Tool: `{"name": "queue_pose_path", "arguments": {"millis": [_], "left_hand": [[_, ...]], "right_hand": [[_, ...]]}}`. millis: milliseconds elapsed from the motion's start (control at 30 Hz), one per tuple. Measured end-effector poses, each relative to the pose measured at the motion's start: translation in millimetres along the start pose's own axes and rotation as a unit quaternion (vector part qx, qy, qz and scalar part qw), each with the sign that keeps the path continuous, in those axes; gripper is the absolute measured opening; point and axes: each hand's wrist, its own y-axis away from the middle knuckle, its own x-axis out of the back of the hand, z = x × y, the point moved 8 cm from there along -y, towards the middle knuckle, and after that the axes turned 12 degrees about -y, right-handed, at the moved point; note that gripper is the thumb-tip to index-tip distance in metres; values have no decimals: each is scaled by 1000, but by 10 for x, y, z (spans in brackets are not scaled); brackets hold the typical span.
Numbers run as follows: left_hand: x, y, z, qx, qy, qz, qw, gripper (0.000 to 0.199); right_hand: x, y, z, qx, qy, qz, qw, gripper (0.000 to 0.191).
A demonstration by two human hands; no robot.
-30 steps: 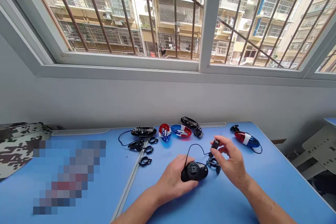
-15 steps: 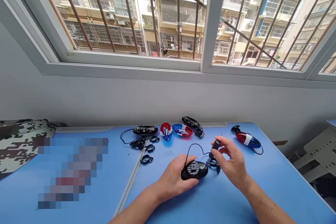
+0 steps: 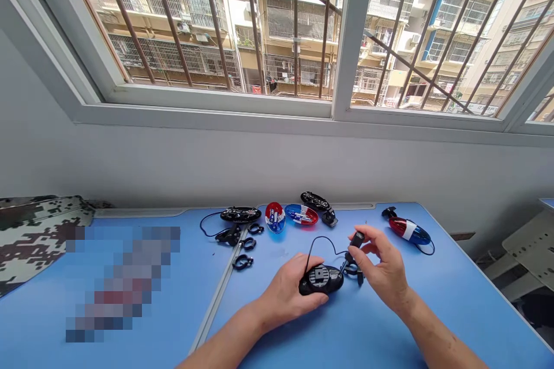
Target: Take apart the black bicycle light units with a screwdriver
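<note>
My left hand [image 3: 285, 288] is closed around the left end of a glossy black oval housing [image 3: 332, 281], which lies on the table with a round slotted grey disc facing up. A thin black wire [image 3: 319, 238] loops up from it toward the right. In my right hand [image 3: 383, 271], thumb and fingers pinch the black handle of a screwdriver [image 3: 356, 239]. Its metal shaft slants down to the right end of the housing; the very tip is too small to make out. Just behind the shaft lies a black clamp [image 3: 357, 273], partly hidden.
Along the table's back lie black housings [image 3: 240, 214] [image 3: 315, 200], red-and-blue shells [image 3: 275, 217] [image 3: 302, 214] and several black ring clamps [image 3: 243, 262]. A red, white and blue light [image 3: 409, 230] sits at the right. A seam [image 3: 220, 294] crosses the blue table; a blurred patch is at left.
</note>
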Motion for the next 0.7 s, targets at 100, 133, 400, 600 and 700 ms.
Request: {"name": "queue_pose_path", "arguments": {"millis": [100,133,400,600,700], "left_hand": [[7,7,8,3,2,-1,1000,40],[6,8,8,5,2,-2,1000,39],[-2,-16,-7,7,-3,-3,1000,38],[-1,-7,-13,-5,-8,8,1000,38],[-1,-2,-5,-5,-8,5,1000,36]], "right_hand": [[3,-3,-11,6,1,1,1000,26],[5,-5,-15,8,2,1,1000,26],[-15,0,-26,18,7,-7,1000,25],[-74,-2,-15,6,5,-40,999,25],[-104,-1,-34,18,2,-55,998,26]]}}
